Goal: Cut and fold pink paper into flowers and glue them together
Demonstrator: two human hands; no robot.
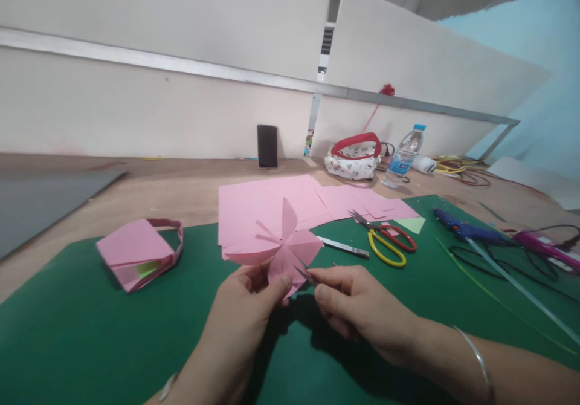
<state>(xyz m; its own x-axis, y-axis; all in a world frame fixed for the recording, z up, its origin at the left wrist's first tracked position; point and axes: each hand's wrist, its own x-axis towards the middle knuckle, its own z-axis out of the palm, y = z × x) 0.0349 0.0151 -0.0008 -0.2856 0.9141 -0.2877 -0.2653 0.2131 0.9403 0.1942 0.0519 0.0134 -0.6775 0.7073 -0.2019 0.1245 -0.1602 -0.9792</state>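
Observation:
A pink paper flower point(294, 248) with several folded petals is pinched in my left hand point(249, 302), thumb in front of a lower petal and the fingers partly hidden behind. My right hand point(357, 305) is closed around slim metal tweezers point(309, 277). Their thin points lie at the flower's lower right petals; whether they grip the paper, I cannot tell. Just behind the flower lie large pink paper sheets point(267, 196). Off to the left on the green mat point(149, 338) is a folded pink paper piece with a looped strip point(136, 251).
Right of the flower lie a flat silver tool point(347, 248) and scissors with yellow and red handles point(385, 248). A blue glue gun point(466, 226) and cords are farther right. A phone point(267, 146), a white-and-red pouch point(353, 164) and a water bottle point(403, 160) stand along the back.

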